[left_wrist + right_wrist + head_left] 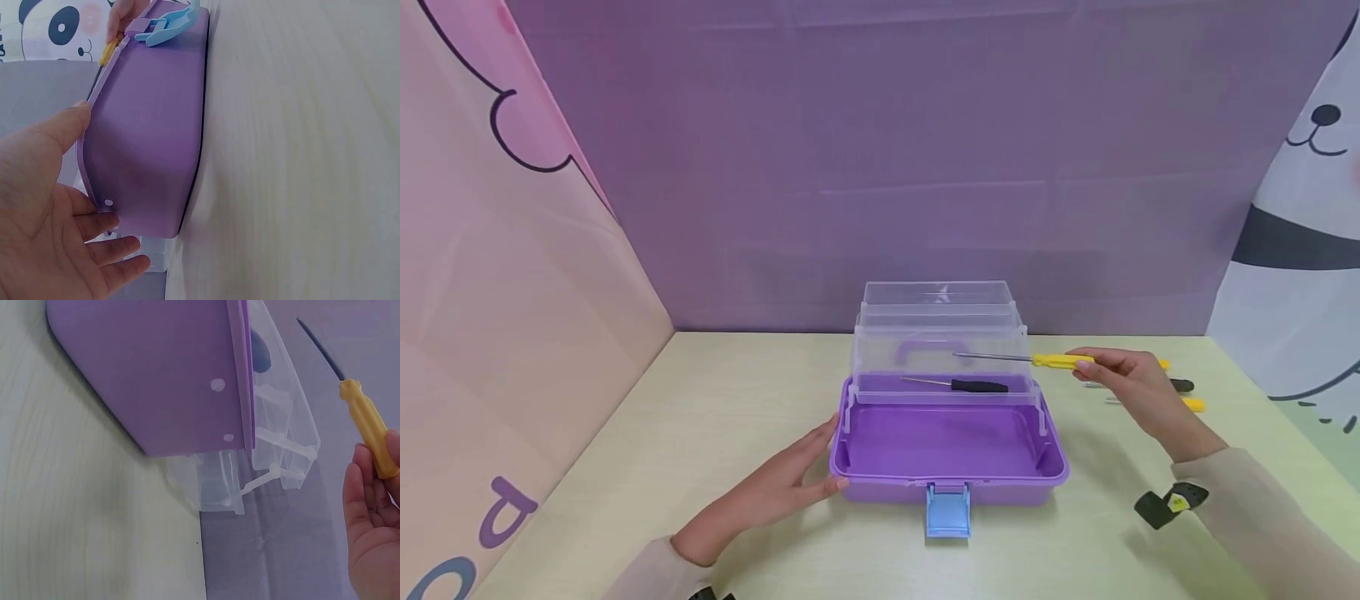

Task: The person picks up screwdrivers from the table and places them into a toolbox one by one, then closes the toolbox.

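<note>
My right hand [1123,383] pinches the yellow handle of a screwdriver [1060,361]. Its metal shaft points left, above the right part of an opened purple toolbox [947,492]. In the right wrist view the same screwdriver [369,422] stands clear of the box. My left hand [786,479] rests against the box's left side, thumb at the front corner; the left wrist view shows this hand [56,206] with fingers extended along the rim. A black-handled screwdriver [979,386] lies in the clear upper tray [868,385]. The lower compartment [940,437] shows its purple floor.
More screwdrivers lie on the table right of the box, partly behind my right hand, including a yellow handle [1193,405] and a black one [1182,385]. A blue latch [948,512] hangs down in front. The raised clear lid [936,317] stands near the purple backdrop [880,167].
</note>
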{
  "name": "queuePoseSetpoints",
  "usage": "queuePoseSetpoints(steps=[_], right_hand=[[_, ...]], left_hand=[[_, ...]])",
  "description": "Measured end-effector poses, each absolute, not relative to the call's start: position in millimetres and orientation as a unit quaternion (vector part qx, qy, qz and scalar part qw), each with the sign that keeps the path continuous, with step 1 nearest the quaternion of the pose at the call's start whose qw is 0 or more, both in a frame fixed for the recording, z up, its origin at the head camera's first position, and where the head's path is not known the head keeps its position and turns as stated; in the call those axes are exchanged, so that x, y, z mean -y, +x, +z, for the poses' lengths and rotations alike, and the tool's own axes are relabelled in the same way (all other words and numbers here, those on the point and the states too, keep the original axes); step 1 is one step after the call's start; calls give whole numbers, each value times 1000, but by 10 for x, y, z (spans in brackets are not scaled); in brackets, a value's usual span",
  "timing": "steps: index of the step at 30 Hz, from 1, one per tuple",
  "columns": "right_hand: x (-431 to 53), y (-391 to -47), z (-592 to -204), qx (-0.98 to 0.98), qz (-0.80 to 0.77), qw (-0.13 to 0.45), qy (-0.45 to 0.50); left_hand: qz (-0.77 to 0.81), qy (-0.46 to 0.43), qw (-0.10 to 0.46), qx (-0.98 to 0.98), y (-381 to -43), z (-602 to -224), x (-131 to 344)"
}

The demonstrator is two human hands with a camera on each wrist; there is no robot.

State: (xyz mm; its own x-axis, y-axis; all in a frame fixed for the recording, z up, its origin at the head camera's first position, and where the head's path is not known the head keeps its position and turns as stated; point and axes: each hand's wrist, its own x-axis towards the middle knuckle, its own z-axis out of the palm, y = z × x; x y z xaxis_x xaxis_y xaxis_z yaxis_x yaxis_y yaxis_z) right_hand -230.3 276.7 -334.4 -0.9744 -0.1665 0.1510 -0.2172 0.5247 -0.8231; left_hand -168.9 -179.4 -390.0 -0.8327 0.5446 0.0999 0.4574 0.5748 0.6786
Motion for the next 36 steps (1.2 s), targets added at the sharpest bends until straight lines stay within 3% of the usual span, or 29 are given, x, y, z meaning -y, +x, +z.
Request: queuePoseSetpoints(steps=[14, 36], right_hand=[[-2629, -2357, -3329, 874, 479, -7, 82], [-2510, -2400, -3287, 859, 502, -2, 102]], left_hand=[[362, 277, 64, -888, -1684, -3902, 1800], [361, 278, 59, -888, -1681, -3918, 1791]])
